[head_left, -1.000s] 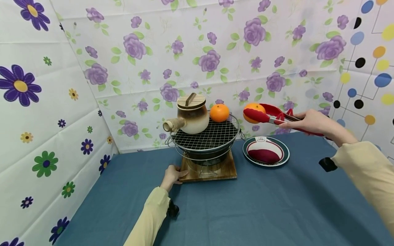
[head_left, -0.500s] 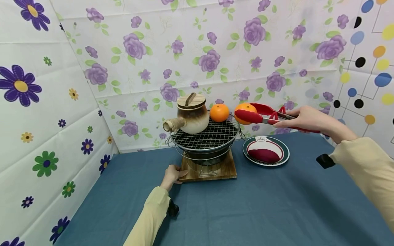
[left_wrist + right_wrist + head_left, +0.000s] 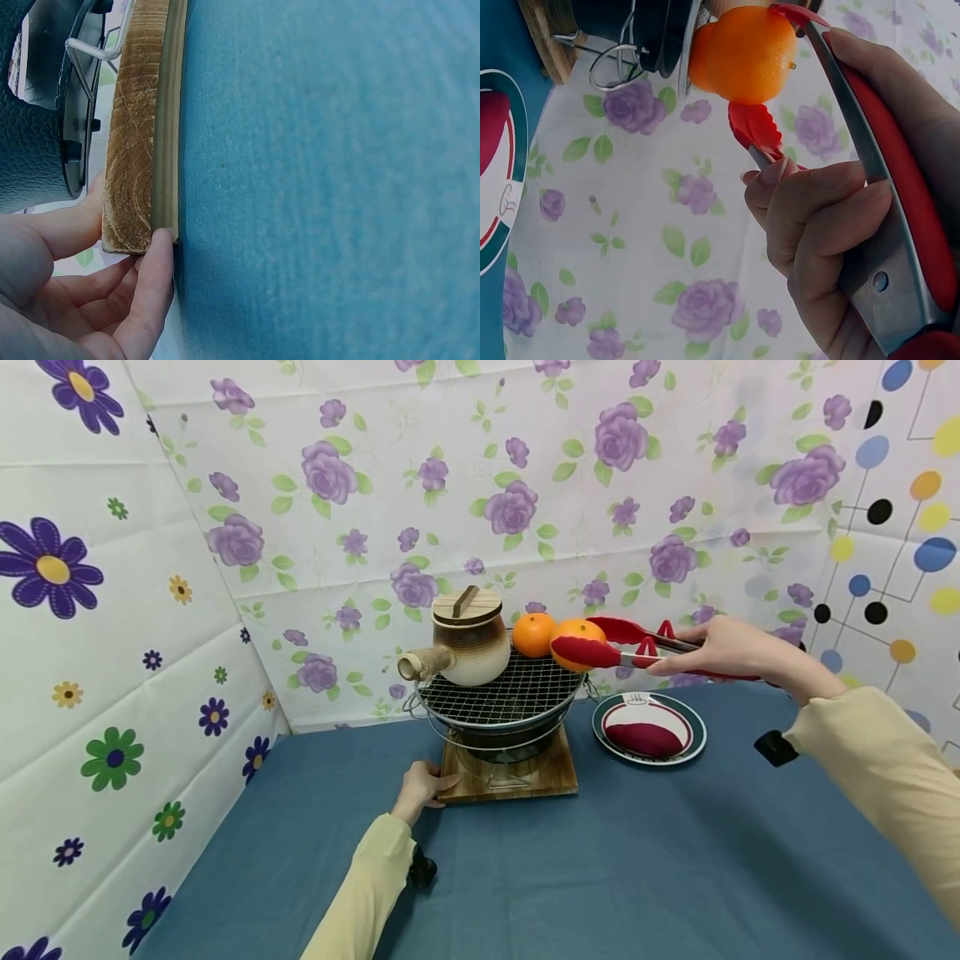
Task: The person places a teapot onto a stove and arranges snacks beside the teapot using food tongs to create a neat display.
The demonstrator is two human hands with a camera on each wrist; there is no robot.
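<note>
My right hand (image 3: 723,647) grips a pair of red-tipped metal tongs (image 3: 881,172). Between the tong heads is an orange (image 3: 579,642), held over the right part of the round wire grill (image 3: 517,689). Another orange (image 3: 533,635) rests on the grill just left of it, overlapped by the held one in the head view. A lidded clay pot (image 3: 480,647) with a side handle stands on the left of the mesh. My left hand (image 3: 420,792) pinches the front left corner of the wooden board (image 3: 135,150) under the grill, thumb on top and fingers below.
Right of the board lies a green-rimmed plate (image 3: 651,728) with a dark red patch. A wire handle (image 3: 615,67) sticks out from the grill's side. Flowered cloth walls (image 3: 480,485) close off the back and left of the blue-covered table (image 3: 562,877).
My right hand has moved left with the tongs and orange, from above the plate's back edge to over the grill's right side. The left hand stays on the board corner.
</note>
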